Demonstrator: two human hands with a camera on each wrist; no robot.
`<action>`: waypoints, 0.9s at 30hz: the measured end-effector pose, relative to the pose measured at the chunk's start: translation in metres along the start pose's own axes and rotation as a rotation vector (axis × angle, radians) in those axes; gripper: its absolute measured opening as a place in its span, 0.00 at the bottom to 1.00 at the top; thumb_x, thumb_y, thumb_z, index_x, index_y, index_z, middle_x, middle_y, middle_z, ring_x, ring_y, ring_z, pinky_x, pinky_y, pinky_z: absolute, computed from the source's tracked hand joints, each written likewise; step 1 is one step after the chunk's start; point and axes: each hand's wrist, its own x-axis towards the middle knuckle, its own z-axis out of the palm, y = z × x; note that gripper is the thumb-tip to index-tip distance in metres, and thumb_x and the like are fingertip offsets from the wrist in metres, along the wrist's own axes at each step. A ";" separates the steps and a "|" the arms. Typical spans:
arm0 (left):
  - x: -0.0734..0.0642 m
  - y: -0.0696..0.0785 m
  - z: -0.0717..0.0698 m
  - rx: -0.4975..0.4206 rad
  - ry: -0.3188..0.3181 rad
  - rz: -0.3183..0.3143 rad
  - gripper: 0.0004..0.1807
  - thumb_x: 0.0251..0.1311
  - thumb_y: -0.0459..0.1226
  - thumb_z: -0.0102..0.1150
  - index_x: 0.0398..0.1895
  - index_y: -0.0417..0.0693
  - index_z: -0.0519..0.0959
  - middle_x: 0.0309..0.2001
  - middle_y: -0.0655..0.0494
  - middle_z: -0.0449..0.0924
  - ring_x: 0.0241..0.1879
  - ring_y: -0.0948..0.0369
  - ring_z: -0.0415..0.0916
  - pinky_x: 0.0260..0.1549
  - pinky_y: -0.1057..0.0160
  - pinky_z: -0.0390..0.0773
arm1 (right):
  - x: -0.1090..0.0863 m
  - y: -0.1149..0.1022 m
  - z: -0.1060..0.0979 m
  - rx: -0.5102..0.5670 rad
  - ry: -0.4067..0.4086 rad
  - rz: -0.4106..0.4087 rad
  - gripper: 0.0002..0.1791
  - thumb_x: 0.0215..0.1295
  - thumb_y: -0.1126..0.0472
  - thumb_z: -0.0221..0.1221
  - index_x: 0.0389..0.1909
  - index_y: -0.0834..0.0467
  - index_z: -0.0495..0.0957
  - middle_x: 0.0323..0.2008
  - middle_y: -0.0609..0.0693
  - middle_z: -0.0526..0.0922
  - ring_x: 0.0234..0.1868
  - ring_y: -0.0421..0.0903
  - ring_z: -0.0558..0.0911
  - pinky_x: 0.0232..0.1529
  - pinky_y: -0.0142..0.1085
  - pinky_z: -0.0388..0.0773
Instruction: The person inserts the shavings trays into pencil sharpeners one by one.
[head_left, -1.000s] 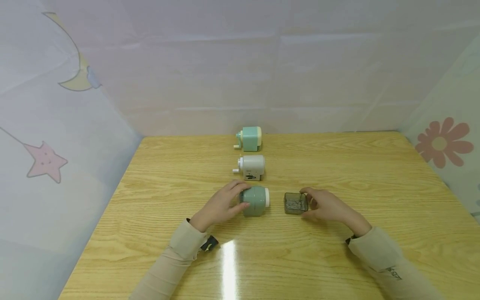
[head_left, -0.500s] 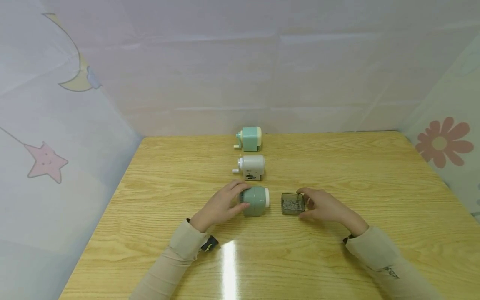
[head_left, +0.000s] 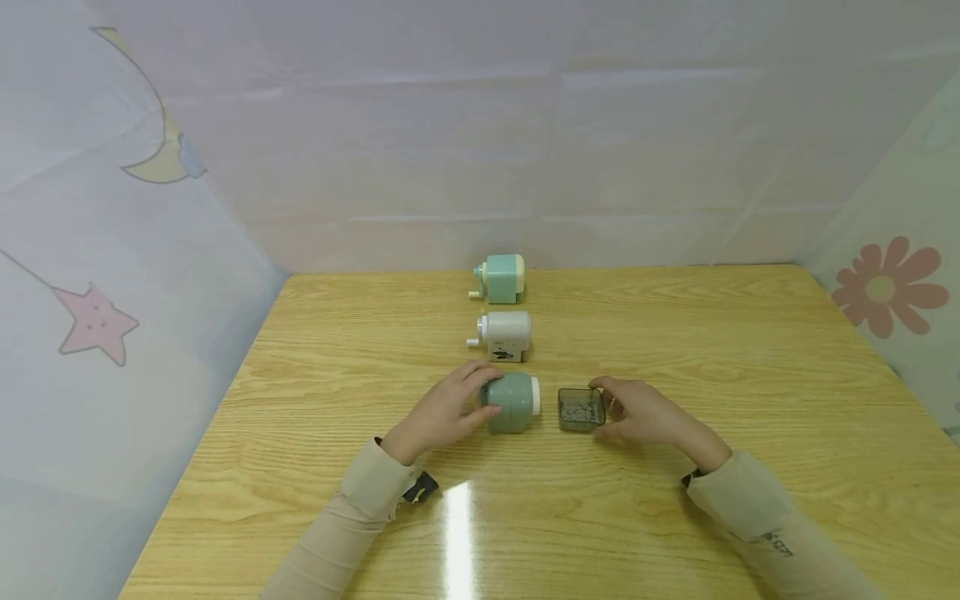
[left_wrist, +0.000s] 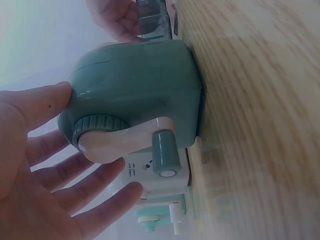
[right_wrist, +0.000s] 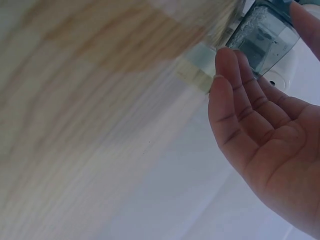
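Note:
A dark green crank pencil sharpener [head_left: 512,402] stands on the table, its white end facing right. My left hand [head_left: 446,412] holds it from the left, thumb on the near side and fingers over the far side. In the left wrist view the crank handle [left_wrist: 166,152] hangs in front of the palm, untouched. To the right, my right hand [head_left: 641,412] pinches a smoky clear shavings drawer [head_left: 580,410] between thumb and fingertips at its right end. Greyish shavings lie inside the drawer. A small gap separates drawer and sharpener.
Behind the green sharpener stand a white pencil sharpener [head_left: 507,336] and, farther back, a light teal one [head_left: 504,278], both with cranks to the left. The wooden table [head_left: 675,533] ends at a pale cloth backdrop [head_left: 637,167].
My right hand has moved slightly left with the drawer, bringing it closer to the green sharpener. My left hand and the sharpener have stayed in place.

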 end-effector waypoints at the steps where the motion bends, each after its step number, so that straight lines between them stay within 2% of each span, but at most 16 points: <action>1: 0.000 0.000 0.000 -0.002 0.000 -0.001 0.26 0.60 0.42 0.56 0.59 0.41 0.66 0.56 0.52 0.67 0.54 0.58 0.68 0.54 0.60 0.69 | 0.000 -0.001 0.000 -0.001 0.000 -0.001 0.37 0.48 0.57 0.68 0.56 0.71 0.65 0.35 0.54 0.78 0.32 0.45 0.78 0.31 0.36 0.76; 27: 0.000 0.003 -0.002 -0.006 -0.013 -0.012 0.27 0.61 0.43 0.55 0.60 0.40 0.65 0.57 0.51 0.67 0.55 0.57 0.67 0.55 0.59 0.68 | 0.012 -0.010 0.003 -0.034 -0.008 -0.024 0.37 0.48 0.55 0.68 0.55 0.70 0.66 0.34 0.52 0.78 0.29 0.41 0.76 0.28 0.34 0.74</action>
